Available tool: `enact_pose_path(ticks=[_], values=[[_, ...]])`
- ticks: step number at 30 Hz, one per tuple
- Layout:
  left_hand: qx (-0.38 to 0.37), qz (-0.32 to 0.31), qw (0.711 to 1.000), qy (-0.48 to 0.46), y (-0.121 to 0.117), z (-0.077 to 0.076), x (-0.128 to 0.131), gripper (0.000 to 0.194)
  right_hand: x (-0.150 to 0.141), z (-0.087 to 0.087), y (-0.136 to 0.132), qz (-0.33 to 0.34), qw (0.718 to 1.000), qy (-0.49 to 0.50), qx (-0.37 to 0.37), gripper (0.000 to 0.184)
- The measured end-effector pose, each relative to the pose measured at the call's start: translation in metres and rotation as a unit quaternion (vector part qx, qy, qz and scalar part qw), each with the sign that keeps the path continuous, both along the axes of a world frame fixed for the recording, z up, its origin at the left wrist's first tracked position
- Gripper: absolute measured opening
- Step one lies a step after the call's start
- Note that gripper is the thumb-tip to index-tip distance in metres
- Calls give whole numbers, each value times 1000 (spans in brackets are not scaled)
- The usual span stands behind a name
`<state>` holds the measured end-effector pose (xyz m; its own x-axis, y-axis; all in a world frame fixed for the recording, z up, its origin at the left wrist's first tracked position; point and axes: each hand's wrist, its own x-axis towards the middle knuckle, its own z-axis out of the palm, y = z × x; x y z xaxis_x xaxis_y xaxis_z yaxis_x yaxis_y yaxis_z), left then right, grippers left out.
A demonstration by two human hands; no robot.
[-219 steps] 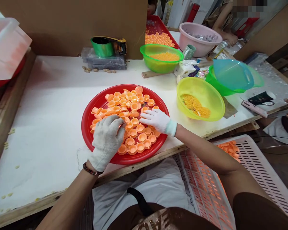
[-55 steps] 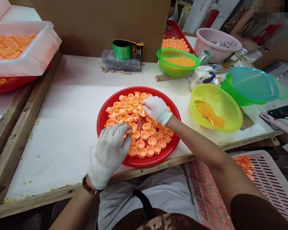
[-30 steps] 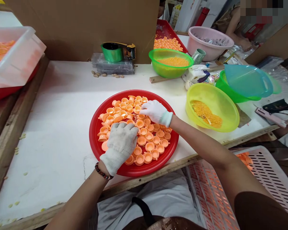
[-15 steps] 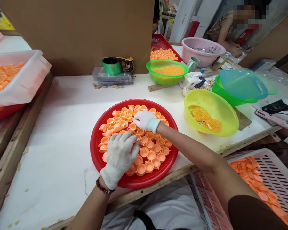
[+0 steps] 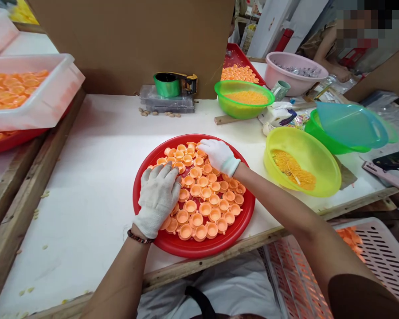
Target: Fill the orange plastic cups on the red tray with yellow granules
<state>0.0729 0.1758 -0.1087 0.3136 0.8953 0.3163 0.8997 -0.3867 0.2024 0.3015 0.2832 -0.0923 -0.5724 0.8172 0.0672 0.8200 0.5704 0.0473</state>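
A round red tray (image 5: 202, 251) sits near the table's front edge, covered with small orange toy cups (image 5: 196, 219) on saucers, most with their openings up. Over the cups on the tray's left side lies my left hand (image 5: 159, 195) in a white glove, fingers stretched forward and slightly apart, with nothing visible in its grasp. At the far right part of the tray, my right hand (image 5: 217, 156), gloved too, rests over cups with its fingers reaching left. Its palm and the cups beneath are hidden.
A yellow bowl (image 5: 326, 170) and a green bowl (image 5: 246, 111) hold small orange-yellow pieces. Green tape (image 5: 166, 86) lies at the back. A white bin (image 5: 58, 95) of orange parts stands left. A slotted basket (image 5: 382, 243) is below right. Another person's arm (image 5: 326, 44) shows behind.
The view has shifted, moving the table slightly right in the picture. My left hand has slid up and left over the cups; my right hand has moved toward the tray's far right edge, its fingers straighter.
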Motion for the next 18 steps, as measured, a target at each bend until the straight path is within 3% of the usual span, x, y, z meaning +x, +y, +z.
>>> enact_pose_path(ticks=[6, 10, 14, 18], values=[[-14, -117, 993, 13, 0, 4, 25, 31, -39, 11, 31, -114, 992, 36, -35, 36], [-26, -125, 992, 5, 0, 7, 30, 27, -47, 19, 52, -163, 980, 46, -106, 35], [17, -29, 999, -41, 6, 9, 7, 32, -43, 20, 59, -179, 968, 51, -166, 30], [17, 109, 991, -74, 17, 8, -29, 33, -33, 14, 48, -153, 983, 52, -88, 28]])
